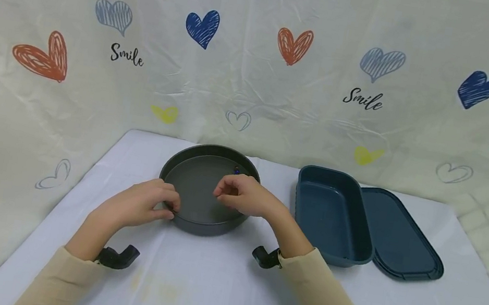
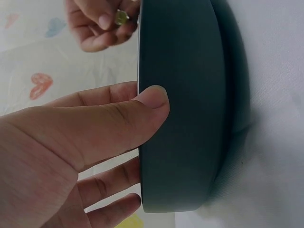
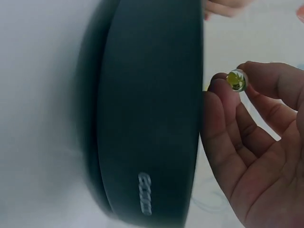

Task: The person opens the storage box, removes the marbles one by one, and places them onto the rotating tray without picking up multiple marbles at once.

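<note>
Glass marble pinched over round pan, left hand on rim

Right hand: narrow pinch, thumb and fingertips on clear marble with yellow-green core. Marble sits above rim level, over pan interior, right of middle; head view hides it behind fingers, both wrist views show it. Round, so no long axis to note. Key relation: pan floor directly below marble, right hand the nearer one (has it); left hand off to the left, across the pan.

Left hand: thumb on outer wall, fingers over on the inner side, gripping pan at near-left rim. Pan upright, flat on white-covered worktop.

Small dark balls inside pan, just beyond right hand, toward far-right wall; some blue shows, too small to count surely.

Right of pan, apart from it: dark blue rectangular bin, open side up, long axis running away from the person. Matching lid flat just beside bin, on its right; can't tell if edges touch.

Heart-print backdrop behind.
</note>
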The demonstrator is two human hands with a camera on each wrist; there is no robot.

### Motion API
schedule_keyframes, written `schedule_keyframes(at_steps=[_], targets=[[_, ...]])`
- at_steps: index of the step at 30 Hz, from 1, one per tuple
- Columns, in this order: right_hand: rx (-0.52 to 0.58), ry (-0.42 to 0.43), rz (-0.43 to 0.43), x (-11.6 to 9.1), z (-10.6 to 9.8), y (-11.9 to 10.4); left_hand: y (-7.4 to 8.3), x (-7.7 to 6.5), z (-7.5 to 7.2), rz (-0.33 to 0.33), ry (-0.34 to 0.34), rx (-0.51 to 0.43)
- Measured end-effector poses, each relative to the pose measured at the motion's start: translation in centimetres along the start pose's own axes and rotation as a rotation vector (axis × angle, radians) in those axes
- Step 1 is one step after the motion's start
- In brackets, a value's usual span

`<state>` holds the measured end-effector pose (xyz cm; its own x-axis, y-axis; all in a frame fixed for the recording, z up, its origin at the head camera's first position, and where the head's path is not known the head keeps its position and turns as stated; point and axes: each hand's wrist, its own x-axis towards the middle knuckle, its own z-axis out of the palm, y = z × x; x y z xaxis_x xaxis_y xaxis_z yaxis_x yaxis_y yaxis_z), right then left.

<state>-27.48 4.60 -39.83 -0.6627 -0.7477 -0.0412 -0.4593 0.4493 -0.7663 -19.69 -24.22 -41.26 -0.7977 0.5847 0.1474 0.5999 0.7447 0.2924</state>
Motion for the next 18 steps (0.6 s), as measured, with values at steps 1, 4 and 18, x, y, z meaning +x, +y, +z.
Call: schedule_keyframes(at_steps=[1, 4, 18], targets=[[-0.027, -0.01, 0.0, 0.3, 0.2, -0.1, 0.0, 0.0, 0.0, 0.003, 0.002, 0.0], [-0.093, -0.047, -0.001, 1.3, 0.8, -0.4, 0.0, 0.0, 0.0, 0.002, 0.005, 0.003], [-0.291, -0.266, 0.056, 4.0, 2.3, -0.8, 0.0, 0.1, 0.0, -0.013, -0.013, 0.0]])
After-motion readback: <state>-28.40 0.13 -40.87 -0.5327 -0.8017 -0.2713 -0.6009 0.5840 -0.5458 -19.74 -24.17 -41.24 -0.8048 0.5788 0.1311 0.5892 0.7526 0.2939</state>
